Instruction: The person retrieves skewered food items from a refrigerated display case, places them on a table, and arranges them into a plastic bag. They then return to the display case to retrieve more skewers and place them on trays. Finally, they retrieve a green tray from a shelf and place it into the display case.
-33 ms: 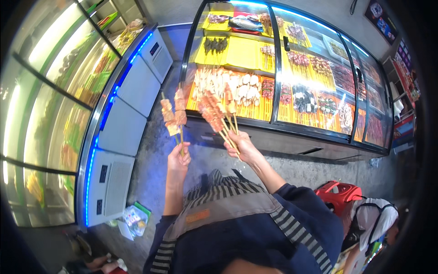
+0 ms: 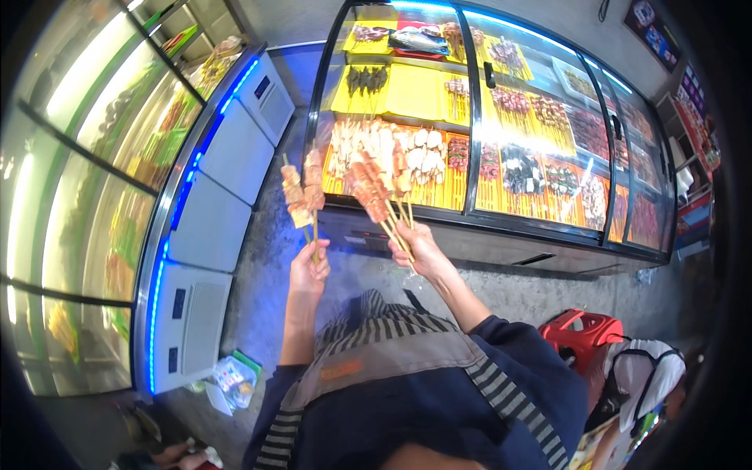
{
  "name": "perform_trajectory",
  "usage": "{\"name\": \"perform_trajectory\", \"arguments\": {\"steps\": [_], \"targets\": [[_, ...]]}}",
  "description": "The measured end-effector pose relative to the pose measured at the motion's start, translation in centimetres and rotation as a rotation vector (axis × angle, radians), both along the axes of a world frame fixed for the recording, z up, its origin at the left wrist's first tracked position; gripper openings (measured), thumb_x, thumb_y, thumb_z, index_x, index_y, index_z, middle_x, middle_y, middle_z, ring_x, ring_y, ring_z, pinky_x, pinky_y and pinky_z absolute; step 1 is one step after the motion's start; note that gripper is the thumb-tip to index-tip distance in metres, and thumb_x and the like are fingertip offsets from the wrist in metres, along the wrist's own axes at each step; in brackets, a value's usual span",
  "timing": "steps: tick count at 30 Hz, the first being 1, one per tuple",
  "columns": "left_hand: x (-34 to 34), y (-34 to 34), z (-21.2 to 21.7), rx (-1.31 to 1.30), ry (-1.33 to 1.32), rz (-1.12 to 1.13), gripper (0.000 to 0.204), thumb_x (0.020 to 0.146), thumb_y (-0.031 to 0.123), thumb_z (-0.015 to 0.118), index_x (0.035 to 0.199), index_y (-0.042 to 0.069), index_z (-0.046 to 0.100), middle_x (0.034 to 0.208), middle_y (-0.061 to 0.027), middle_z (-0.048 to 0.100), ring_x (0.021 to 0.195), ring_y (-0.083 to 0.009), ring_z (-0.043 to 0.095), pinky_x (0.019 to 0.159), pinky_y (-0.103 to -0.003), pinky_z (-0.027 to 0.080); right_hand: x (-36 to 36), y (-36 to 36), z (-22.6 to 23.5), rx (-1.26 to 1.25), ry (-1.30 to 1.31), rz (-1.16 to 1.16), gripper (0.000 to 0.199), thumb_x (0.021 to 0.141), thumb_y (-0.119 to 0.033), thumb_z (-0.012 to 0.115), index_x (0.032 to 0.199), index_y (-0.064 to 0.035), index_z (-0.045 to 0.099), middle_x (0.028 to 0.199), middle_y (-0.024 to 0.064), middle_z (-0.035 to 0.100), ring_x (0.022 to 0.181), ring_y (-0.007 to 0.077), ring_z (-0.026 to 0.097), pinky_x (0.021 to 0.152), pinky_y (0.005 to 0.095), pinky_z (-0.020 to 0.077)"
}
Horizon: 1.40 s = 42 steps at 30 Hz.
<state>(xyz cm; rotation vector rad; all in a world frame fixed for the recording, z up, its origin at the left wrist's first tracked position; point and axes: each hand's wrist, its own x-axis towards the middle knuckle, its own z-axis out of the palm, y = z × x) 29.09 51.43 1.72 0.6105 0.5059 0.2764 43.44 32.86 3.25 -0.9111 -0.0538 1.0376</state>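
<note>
Two hands are holding skewers in front of a glass display case. On the left, a row of lit fridges is lining the floor. The left hand is clenching its fingers around the sticks of two meat skewers, which are rising straight up from the fist. Beside it, the right hand is gripping a bigger bunch, its sticks pinched between pressed-together fingers, the meat fanning up and left. At far right, a red stool is standing on the floor.
</note>
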Motion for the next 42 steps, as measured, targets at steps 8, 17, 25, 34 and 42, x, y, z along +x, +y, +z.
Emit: {"name": "perform_trajectory", "arguments": {"steps": [8, 17, 25, 34, 42], "targets": [[18.2, 4.6, -1.4, 0.117, 0.143, -0.245, 0.023, 0.085, 0.017, 0.041, 0.095, -0.001, 0.051, 0.061, 0.0022, 0.041, 0.042, -0.0045, 0.029, 0.033, -0.017, 0.021, 13.0, 3.9, -3.4, -0.104, -0.016, -0.353, 0.019, 0.088, -0.023, 0.041, 0.079, -0.0067, 0.041, 0.056, 0.0072, 0.047, 0.036, 0.0100, 0.036, 0.030, 0.0219, 0.0259], [38.3, 9.4, -6.5, 0.171, 0.348, -0.325, 0.007, 0.076, 0.010, 0.053, 0.082, 0.005, 0.052, 0.061, 0.0027, 0.040, 0.040, -0.0045, 0.028, 0.031, -0.018, 0.016, 29.8, 10.4, -6.9, -0.304, -0.073, -0.500, 0.016, 0.088, -0.020, 0.040, 0.080, -0.0061, 0.040, 0.054, 0.0079, 0.046, 0.035, 0.0109, 0.035, 0.030, 0.0240, 0.0253], [48.5, 12.3, -9.1, 0.179, 0.341, -0.360, 0.020, 0.086, 0.020, 0.046, 0.090, 0.002, 0.052, 0.063, 0.0020, 0.041, 0.043, -0.0048, 0.030, 0.035, -0.017, 0.022, 41.8, 14.2, -10.9, -0.478, -0.112, -0.575, 0.020, 0.087, -0.024, 0.042, 0.079, -0.0056, 0.040, 0.053, 0.0062, 0.046, 0.035, 0.0111, 0.036, 0.030, 0.0254, 0.0278], [55.9, 10.8, -11.8, 0.388, 0.496, -0.442, 0.018, 0.084, 0.016, 0.049, 0.092, 0.002, 0.057, 0.066, 0.0013, 0.043, 0.043, -0.0045, 0.030, 0.039, -0.019, 0.025, 48.2, 16.5, -15.9, -0.732, -0.315, -0.330, 0.031, 0.083, -0.029, 0.051, 0.081, 0.0018, 0.048, 0.058, 0.0138, 0.054, 0.040, 0.0173, 0.050, 0.035, 0.0309, 0.0382], [54.9, 10.7, -13.8, 1.228, 0.327, -0.367, 0.018, 0.078, 0.008, 0.054, 0.093, 0.001, 0.059, 0.084, -0.0116, 0.060, 0.070, -0.0177, 0.058, 0.064, -0.027, 0.046, 47.5, 11.8, -13.2, -1.171, -1.114, -0.244, 0.025, 0.076, -0.019, 0.055, 0.069, 0.0052, 0.053, 0.062, 0.0245, 0.054, 0.062, 0.0383, 0.055, 0.058, 0.0426, 0.0435]]}}
